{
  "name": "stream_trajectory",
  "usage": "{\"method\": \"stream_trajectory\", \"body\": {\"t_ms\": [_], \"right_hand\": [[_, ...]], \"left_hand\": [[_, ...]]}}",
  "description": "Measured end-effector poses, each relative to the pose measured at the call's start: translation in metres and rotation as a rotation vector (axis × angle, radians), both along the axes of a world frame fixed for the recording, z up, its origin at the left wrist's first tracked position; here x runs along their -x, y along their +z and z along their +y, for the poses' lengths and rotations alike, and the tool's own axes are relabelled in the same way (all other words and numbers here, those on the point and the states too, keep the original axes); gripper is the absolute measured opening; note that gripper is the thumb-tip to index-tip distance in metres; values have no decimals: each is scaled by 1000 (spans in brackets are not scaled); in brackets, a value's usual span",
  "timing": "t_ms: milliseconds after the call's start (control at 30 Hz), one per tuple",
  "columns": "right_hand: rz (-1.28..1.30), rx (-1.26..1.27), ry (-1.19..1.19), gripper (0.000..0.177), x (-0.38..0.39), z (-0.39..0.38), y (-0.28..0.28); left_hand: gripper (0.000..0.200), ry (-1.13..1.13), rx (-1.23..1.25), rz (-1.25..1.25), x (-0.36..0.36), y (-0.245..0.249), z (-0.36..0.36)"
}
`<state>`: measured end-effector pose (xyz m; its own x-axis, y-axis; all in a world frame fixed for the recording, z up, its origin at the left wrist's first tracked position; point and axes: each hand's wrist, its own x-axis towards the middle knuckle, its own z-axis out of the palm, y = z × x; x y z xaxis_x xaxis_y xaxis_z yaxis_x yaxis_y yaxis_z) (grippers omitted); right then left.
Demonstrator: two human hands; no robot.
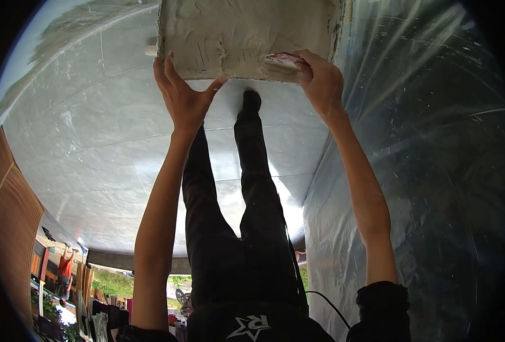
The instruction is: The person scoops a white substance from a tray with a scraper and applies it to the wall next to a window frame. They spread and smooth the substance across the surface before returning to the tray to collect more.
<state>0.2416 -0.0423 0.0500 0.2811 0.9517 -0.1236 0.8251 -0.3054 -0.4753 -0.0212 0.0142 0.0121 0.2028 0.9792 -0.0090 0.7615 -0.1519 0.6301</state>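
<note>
A board or shallow slab [247,34] covered in beige plaster-like paste lies at the top of the view, its surface smeared with ridges and marks. My left hand [185,98] is at its near left corner, fingers spread and thumb stretched along the near edge, touching or very close to it. Near the board's right corner, my right hand [324,85] is closed on a small flat scraper [286,61] with a reddish, paste-stained upper edge. The scraper's face rests against or just over the paste; its exact shape is partly hidden by my fingers.
A grey plastic-covered floor [110,114] spreads around my legs [252,148]. Clear plastic sheeting [412,171] hangs on the right. A brown ribbed panel [13,205] stands at left. Another person in an orange top [65,267] appears lower left, near stacked planks [82,285].
</note>
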Motion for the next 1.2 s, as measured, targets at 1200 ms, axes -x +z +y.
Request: {"method": "stream_trajectory", "body": {"t_ms": [1200], "right_hand": [[1252,-190,-490,23,-35,31,234]], "left_hand": [[90,-36,-95,-192,63,183,76]]}}
